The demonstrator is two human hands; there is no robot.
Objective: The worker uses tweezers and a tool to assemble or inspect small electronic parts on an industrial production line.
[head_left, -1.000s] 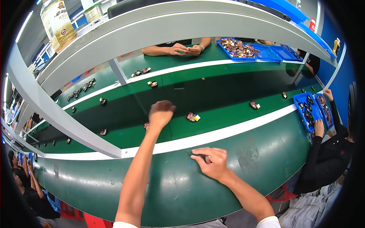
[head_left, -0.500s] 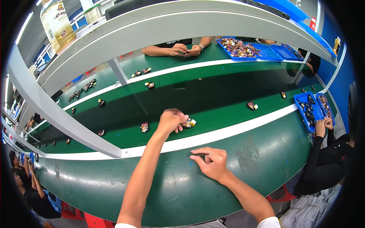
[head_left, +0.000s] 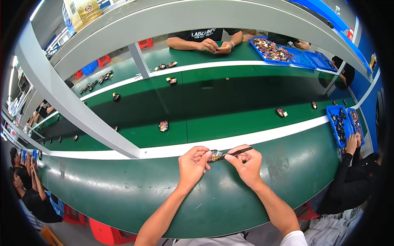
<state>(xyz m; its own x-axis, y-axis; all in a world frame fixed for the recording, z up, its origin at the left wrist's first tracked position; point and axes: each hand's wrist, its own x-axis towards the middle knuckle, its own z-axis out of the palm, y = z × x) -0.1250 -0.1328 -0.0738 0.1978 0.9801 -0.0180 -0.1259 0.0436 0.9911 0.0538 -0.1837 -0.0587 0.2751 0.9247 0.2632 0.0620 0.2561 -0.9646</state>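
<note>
My left hand [head_left: 192,165] pinches a small black electronic assembly [head_left: 214,156] with a silvery-white tab and yellow and reddish bits. It holds the piece above the near green worktop [head_left: 262,184], close to the white rail. My right hand [head_left: 247,165] grips dark tweezers [head_left: 241,151], their tips reaching the right side of the assembly. Whether the tips pinch any part of it is too small to tell. On the green belt [head_left: 230,131] beyond the rail lie several similar pieces, among them a reddish one [head_left: 163,126] and one with a white tab [head_left: 281,112].
A grey slanted post [head_left: 82,102] and a grey overhead beam [head_left: 184,18] cross the view. Blue trays of parts [head_left: 333,107] stand at right beside a co-worker's hands [head_left: 353,143]. Across the belt, another person's hands [head_left: 215,47] work near more blue trays [head_left: 295,61].
My left hand has lifted the assembly off the belt and brought it back over the near worktop. My right hand has moved up and right, its tweezers now at the piece. The view has shifted slightly.
</note>
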